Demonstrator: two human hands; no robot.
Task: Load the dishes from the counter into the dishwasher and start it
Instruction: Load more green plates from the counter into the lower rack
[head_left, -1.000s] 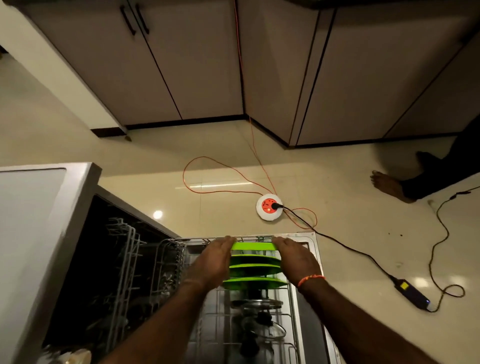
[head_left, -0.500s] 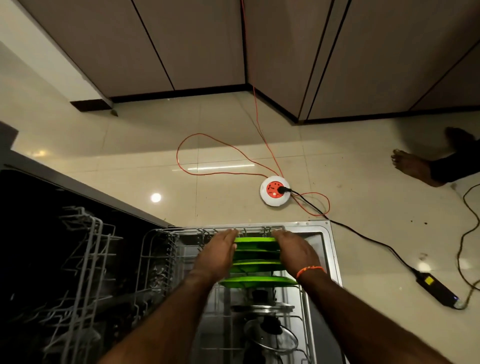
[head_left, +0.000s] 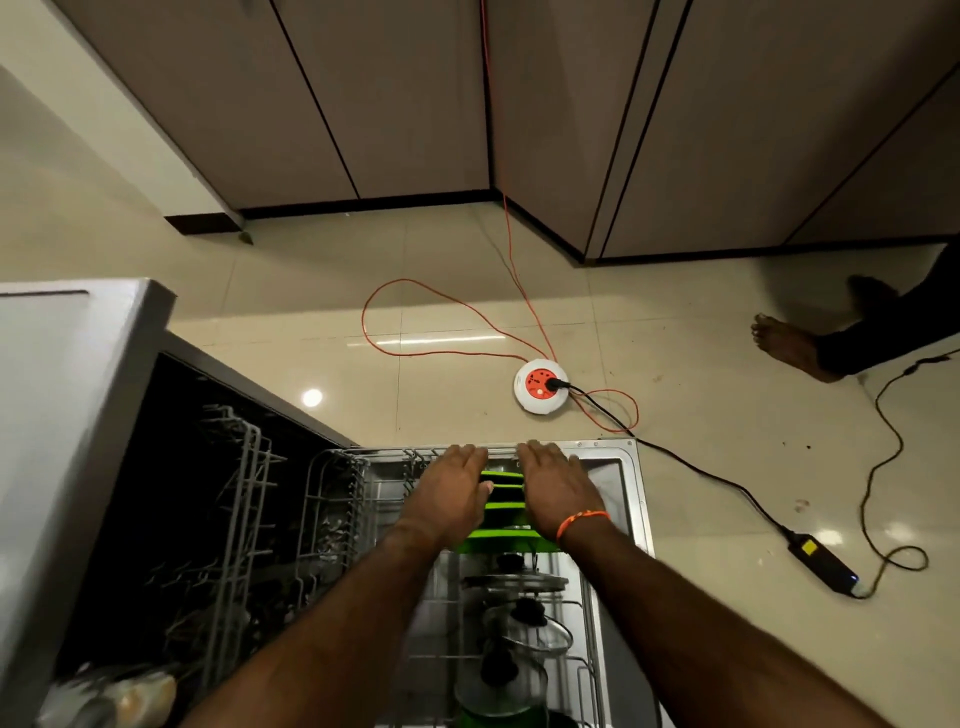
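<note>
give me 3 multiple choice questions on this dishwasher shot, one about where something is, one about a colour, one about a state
1. Where does the white round socket reel lie?
A. on the floor beyond the pulled-out rack
B. inside the rack
C. on top of the dishwasher

2. What colour are the plates standing between the two hands?
A. blue
B. bright green
C. white

3. How do the left hand and right hand lie?
A. both clenched into fists
B. one lifting a glass lid
C. fingers fairly straight, one hand on each side of the plates

Answers:
1. A, it sits on the tiles past the far edge of the lower rack.
2. B, the upright edges between the hands are vivid green.
3. C, both hands reach forward flat, flanking the plates.
</note>
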